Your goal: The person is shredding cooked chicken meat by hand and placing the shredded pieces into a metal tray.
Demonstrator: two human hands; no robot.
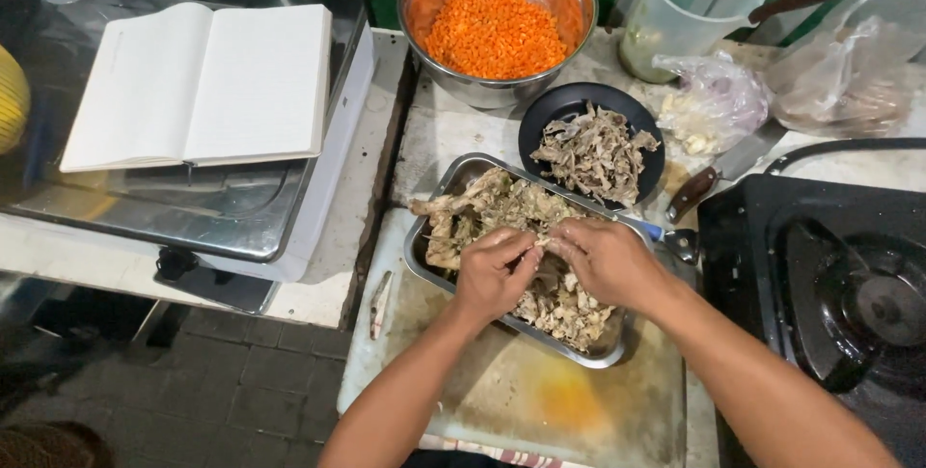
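My left hand (494,273) and right hand (608,258) pinch one piece of meat together over the tray (424,236), which looks mostly full, and the black plate (590,145) holds a small shredded pile.

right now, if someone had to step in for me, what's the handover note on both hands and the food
Left hand and right hand: both over the metal tray, fingers pinching one piece of cooked meat between them.
Things: tray sits on the cutting board; black plate behind it.
Done: a pile of shredded meat is on the plate.
Left: larger unshredded pieces remain in the tray.
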